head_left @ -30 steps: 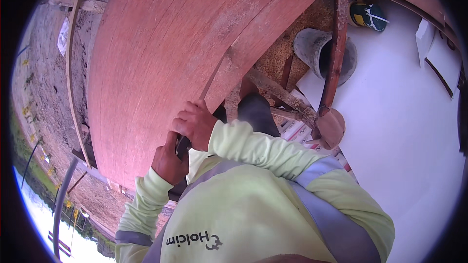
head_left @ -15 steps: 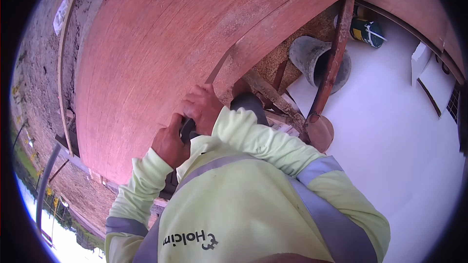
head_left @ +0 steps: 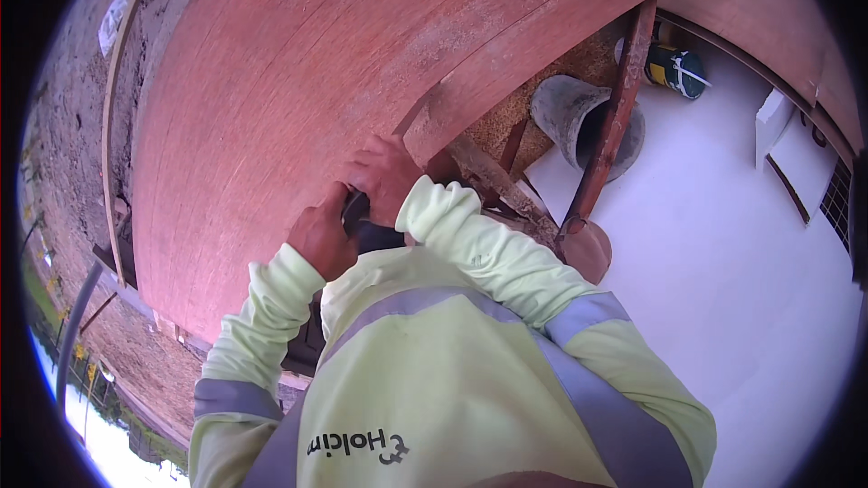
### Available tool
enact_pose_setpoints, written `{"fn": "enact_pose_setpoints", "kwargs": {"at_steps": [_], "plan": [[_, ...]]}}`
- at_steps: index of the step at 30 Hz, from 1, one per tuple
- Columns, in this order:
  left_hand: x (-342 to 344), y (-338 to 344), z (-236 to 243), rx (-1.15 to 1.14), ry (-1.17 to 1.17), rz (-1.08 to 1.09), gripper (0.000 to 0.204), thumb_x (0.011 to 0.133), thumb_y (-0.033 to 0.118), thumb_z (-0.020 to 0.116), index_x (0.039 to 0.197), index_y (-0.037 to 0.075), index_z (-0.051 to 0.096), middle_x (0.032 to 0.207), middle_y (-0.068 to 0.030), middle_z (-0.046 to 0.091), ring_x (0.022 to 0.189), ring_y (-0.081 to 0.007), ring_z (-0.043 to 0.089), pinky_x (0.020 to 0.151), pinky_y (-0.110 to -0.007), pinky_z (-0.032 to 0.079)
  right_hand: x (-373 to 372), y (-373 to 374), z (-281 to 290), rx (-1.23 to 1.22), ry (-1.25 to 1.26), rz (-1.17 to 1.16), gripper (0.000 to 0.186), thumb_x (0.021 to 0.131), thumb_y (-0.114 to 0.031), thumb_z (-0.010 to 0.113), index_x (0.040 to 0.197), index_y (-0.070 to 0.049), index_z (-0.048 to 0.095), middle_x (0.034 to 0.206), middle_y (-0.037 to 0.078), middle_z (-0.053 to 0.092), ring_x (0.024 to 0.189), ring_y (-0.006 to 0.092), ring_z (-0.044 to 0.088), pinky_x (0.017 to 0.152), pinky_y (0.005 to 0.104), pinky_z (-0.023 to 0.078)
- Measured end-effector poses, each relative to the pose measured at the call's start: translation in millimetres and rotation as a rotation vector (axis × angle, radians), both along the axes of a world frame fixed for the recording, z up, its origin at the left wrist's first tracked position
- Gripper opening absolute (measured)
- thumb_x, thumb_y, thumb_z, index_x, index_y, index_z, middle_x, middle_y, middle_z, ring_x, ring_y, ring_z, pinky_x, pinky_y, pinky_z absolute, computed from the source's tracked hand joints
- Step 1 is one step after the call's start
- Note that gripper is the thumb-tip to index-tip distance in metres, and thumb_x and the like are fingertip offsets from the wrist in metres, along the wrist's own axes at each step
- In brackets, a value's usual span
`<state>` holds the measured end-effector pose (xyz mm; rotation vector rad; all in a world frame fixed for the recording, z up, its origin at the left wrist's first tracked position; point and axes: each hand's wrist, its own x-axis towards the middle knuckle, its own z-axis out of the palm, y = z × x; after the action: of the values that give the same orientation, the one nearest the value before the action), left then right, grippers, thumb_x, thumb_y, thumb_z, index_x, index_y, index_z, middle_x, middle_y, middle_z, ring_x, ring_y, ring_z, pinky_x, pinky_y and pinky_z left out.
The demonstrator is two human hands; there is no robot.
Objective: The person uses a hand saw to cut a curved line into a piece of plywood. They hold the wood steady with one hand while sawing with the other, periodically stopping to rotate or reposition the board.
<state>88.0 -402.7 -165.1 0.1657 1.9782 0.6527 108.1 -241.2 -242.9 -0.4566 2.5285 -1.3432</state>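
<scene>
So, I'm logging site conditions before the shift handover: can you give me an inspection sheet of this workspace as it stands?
Surface: large reddish-brown plywood panel, curved by the lens, dusty; white floor on the right.
Job's things: small dark object between the two hands, too hidden to identify.
Clutter: grey bucket on its side, green and yellow container, rusty metal frame, sandy heap under the panel.
Hands: left hand closed on the dark object; right hand against the panel edge, touching that object.
Cables: nothing seen.
Surroundings: bare earth and grass far left; white wall fittings far right.
</scene>
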Motion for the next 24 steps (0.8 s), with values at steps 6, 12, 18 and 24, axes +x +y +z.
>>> {"fn": "enact_pose_setpoints", "kwargs": {"at_steps": [6,12,18,24], "plan": [[17,-26,33,-0.035,0.047,-0.037,0.044,0.081,0.004,0.059,0.124,0.004,0.047,0.079,-0.0251,0.066,0.072,-0.0465,0.065,0.064,-0.053,0.052,21,-34,27,-0.019,0.09,-0.071,0.014,0.07,-0.018,0.066,0.081,-0.012,0.061,0.081,0.006,0.063,0.089,0.0279,0.059,0.088,0.0452,0.041],[-42,91,-95,0.053,0.125,-0.065,0.039,0.076,0.001,0.055,0.116,-0.001,0.05,0.088,-0.0326,0.065,0.085,-0.051,0.062,0.073,-0.055,0.05,-34,75,-83,0.03,-0.129,-0.106,0.029,0.056,-0.024,0.08,0.077,-0.017,0.061,0.08,0.001,0.065,0.086,0.0282,0.059,0.086,0.0442,0.04],[19,-26,48,-0.007,0.007,-0.042,0.041,0.087,0.006,0.058,0.124,0.003,0.041,0.081,-0.0274,0.066,0.071,-0.0495,0.063,0.064,-0.057,0.051,25,-30,47,-0.02,0.031,-0.048,0.018,0.069,-0.014,0.068,0.085,-0.012,0.061,0.088,0.004,0.064,0.099,0.0262,0.056,0.09,0.0454,0.035],[-15,31,-53,-0.013,0.114,-0.095,0.042,0.079,0.001,0.058,0.12,0.005,0.048,0.081,-0.0259,0.067,0.077,-0.0479,0.064,0.065,-0.053,0.051,-13,24,-41,0.012,-0.019,-0.139,0.026,0.059,-0.021,0.077,0.08,-0.016,0.062,0.084,0.002,0.065,0.096,0.0285,0.057,0.09,0.0477,0.037]]}}
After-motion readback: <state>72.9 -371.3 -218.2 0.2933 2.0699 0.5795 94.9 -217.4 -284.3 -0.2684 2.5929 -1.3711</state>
